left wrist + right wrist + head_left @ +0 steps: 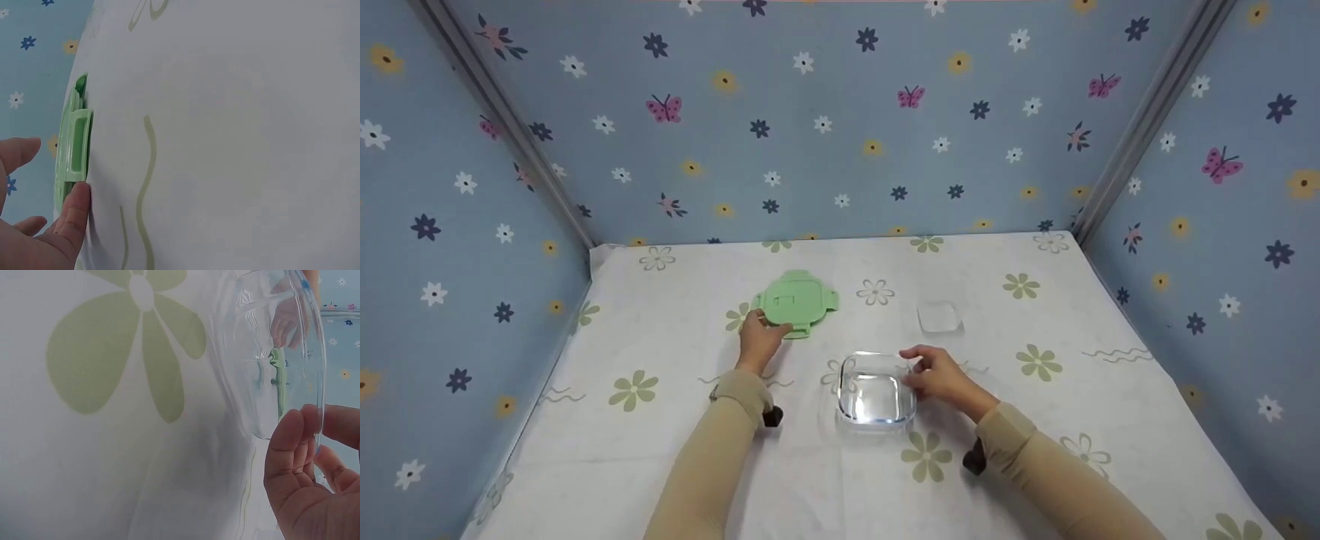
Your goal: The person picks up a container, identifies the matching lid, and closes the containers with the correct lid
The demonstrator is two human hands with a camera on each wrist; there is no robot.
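A green snap-on lid [795, 300] lies on the cloth, its side flaps spread outward. My left hand [761, 341] is at the lid's near left edge. In the left wrist view a fingertip [80, 194] meets the lid's edge beside a flap [81, 143], while the thumb stands apart from it. Nearer to me is a square clear glass container [877, 405], its open side up. My right hand [945, 381] pinches the container's right rim between thumb and fingers. The right wrist view shows the rim [320, 371] passing between them.
A small clear square piece [939, 317] lies behind the container, to the right. White cloth [607, 442] with a green flower print covers the table. Blue flowered panels [840, 135] close off the back and both sides, with grey posts [1147, 112] at the corners.
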